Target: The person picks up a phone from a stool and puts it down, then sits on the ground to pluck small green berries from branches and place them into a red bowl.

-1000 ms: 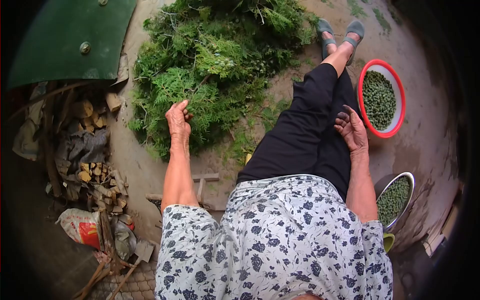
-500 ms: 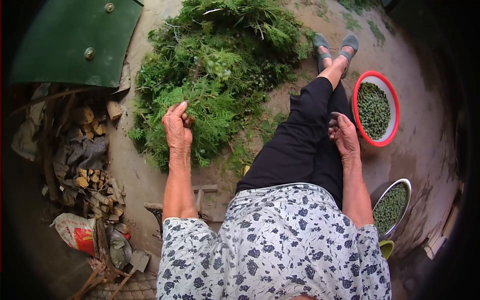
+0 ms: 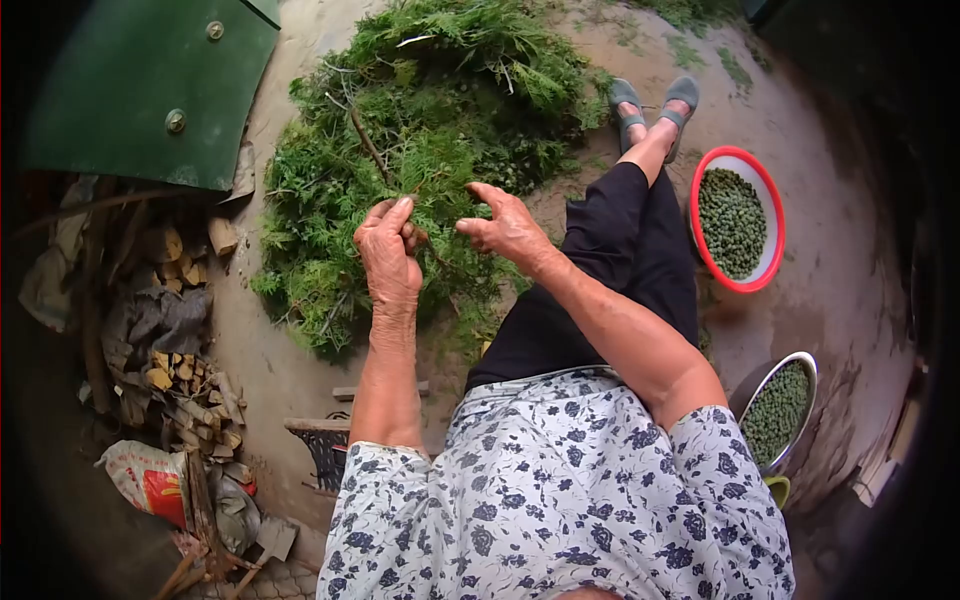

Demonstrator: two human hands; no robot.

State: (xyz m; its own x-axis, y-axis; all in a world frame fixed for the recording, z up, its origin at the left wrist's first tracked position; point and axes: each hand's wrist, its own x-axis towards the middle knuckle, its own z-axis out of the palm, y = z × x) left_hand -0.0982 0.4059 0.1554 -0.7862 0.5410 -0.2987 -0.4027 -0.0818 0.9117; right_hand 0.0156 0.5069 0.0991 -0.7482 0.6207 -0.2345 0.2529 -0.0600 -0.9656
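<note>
My left hand is closed, thumb against fingers, on a green cypress branch with a brown woody stem sticking up beyond it. To its right, my right hand reaches toward the sprays with thumb and forefinger spread apart and nothing visible between them. Behind both hands lies a big heap of cut cypress branches on the ground. A red-rimmed white basin on the right holds many small green cones. Nearer to me, a metal bowl contains more green cones.
My outstretched legs lie crossed between the heap and the basin. Chopped firewood and a white-and-red sack line the left side below a green metal sheet. A small yellow-green container sits beside the metal bowl.
My right hand has swung left from above my legs to the branch, its fingers parting. My left hand has shifted slightly right and down, and the held branch has turned.
</note>
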